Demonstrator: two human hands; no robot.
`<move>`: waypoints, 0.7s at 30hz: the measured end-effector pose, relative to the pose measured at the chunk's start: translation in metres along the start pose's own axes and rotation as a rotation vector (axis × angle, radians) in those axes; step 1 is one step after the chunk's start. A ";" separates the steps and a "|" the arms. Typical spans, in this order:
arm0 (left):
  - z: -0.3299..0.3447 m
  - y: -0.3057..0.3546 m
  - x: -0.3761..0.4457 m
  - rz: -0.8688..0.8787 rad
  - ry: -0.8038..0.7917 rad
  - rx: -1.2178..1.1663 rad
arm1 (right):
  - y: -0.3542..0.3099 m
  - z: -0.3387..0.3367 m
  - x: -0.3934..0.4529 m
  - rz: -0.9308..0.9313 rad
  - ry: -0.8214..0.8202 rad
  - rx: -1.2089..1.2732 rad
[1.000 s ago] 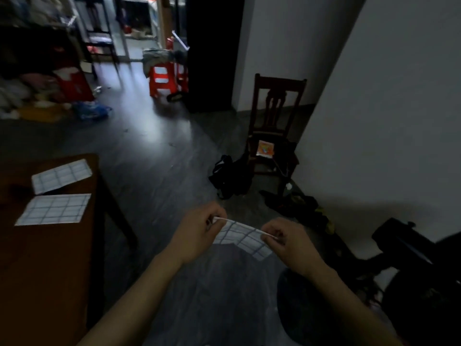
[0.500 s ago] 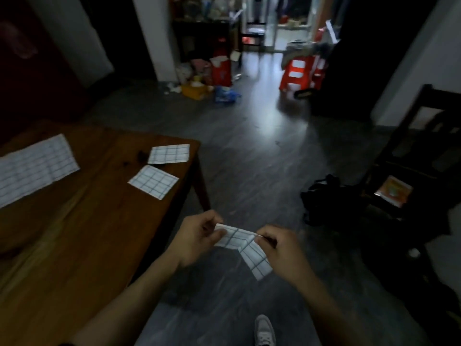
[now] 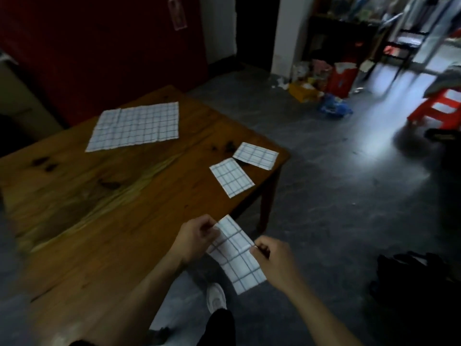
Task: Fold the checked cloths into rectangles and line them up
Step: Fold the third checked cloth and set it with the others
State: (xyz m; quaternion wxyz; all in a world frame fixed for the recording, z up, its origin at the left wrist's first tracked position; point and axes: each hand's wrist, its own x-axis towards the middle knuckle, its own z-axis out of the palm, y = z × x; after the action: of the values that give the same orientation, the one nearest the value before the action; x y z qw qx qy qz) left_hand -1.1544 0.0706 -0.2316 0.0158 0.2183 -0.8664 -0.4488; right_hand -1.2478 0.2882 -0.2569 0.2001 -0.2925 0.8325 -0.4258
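Two hands are closed on one folded checked cloth (image 3: 236, 255), held in the air just off the near edge of the wooden table (image 3: 104, 201). The cloth's upper-left edge is pinched by the left hand (image 3: 197, 237), fingers curled round it; its right edge, approx. mid-length, is pinched by the right hand (image 3: 273, 260) betw. thumb and fingertips. The cloth is held as a long rectangle, tilted, w/ its lower end hanging free below and right of the grip. Under the grip, a white shoe (image 3: 216, 297) is seen on the grey floor (image 3: 336, 196).

Beyond the grip, two smaller folded cloths lie on the table's far right corner: one (image 3: 232, 176) nearer the hands, the other (image 3: 256, 155) just past it, corners almost touching. Further off and left of the grip, a large unfolded checked cloth (image 3: 136, 126) is spread flat on the table.
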 end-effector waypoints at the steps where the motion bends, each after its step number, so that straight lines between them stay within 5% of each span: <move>1: -0.008 -0.006 0.005 0.008 0.036 0.006 | -0.006 0.006 0.013 -0.016 -0.036 -0.012; 21: -0.100 -0.099 0.156 -0.097 0.183 0.171 | -0.046 0.092 0.230 0.005 -0.283 -0.249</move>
State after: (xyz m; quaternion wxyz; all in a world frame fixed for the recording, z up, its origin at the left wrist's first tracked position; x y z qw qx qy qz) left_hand -1.2365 -0.1176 -0.2758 0.0546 0.3006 -0.8849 -0.3517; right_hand -1.3520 0.0610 -0.2892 0.2786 -0.3699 0.8431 -0.2734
